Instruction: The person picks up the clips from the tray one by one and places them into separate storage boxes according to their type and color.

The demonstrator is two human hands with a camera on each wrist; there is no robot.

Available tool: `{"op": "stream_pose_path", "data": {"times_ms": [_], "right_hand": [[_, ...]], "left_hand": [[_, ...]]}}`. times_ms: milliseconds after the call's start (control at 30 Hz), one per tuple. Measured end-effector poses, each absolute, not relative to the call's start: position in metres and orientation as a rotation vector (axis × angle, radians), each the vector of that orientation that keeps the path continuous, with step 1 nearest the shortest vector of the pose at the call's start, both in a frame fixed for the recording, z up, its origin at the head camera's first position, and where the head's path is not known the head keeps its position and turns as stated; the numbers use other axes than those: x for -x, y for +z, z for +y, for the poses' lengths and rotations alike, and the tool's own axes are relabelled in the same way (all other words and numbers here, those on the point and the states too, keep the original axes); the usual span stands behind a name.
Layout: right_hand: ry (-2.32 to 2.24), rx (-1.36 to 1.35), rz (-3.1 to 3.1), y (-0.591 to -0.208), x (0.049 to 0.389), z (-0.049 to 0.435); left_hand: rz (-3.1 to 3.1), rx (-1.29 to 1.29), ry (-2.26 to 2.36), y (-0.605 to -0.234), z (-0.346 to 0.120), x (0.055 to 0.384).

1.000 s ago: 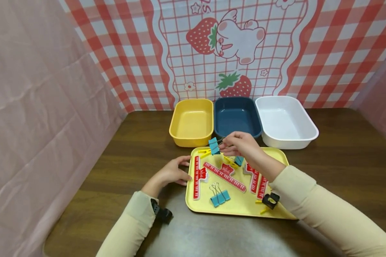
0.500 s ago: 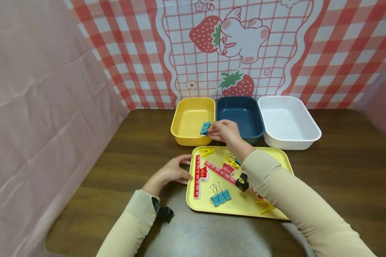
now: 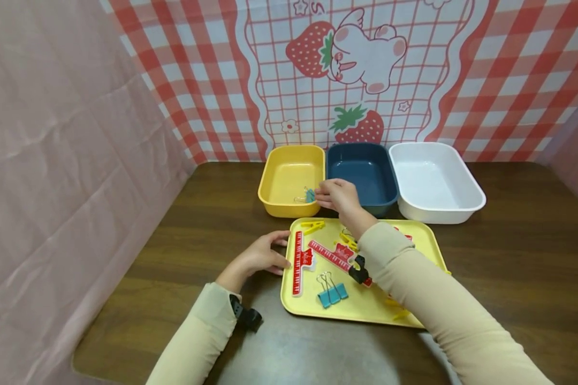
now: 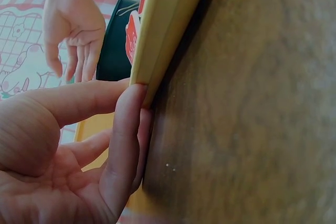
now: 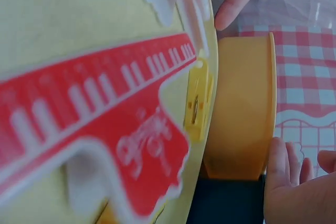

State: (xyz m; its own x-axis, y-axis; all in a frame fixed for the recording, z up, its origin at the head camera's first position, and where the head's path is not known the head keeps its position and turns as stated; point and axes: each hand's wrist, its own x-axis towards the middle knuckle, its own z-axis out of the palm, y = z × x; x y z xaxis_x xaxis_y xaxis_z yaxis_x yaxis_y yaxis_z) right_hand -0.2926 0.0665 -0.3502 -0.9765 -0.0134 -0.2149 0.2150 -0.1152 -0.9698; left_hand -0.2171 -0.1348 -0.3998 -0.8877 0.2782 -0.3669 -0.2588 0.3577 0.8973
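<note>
A teal binder clip [image 3: 310, 195] lies in the near right corner of the yellow bin [image 3: 268, 184]. My right hand [image 3: 338, 197] is right beside it over the bin's edge, fingers extended and holding nothing. My left hand [image 3: 261, 255] holds the left edge of the pale yellow tray [image 3: 361, 313], fingertips at the rim in the left wrist view. On the tray are another teal binder clip [image 3: 333, 295], red piano-key ruler clips [image 3: 297, 267] and yellow clothespins [image 3: 312, 226]. My right forearm hides part of the tray.
A dark blue bin [image 3: 363, 171] and a white bin [image 3: 433, 179] stand right of the yellow one, behind the tray. Checkered cloth [image 3: 212, 85] hangs at the back; a pink cloth [image 3: 67, 160] hangs at the left of the wooden table [image 3: 197, 214].
My right hand has carried the teal binder clip from over the tray toward the yellow bin and let it go there. My left hand has stayed at the tray's edge.
</note>
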Motion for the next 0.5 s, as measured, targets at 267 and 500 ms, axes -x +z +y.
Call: {"op": "stream_pose_path", "data": {"times_ms": [267, 500], "right_hand": [[-2.125, -0.205, 2.103, -0.352, 0.286, 0.095], [-1.915, -0.123, 2.337, -0.354, 0.271, 0.119]], "left_hand": [[2.184, 0.003, 1.526, -0.399, -0.134, 0.217], [2.192, 0.012, 1.518, -0.398, -0.133, 0.216]]}}
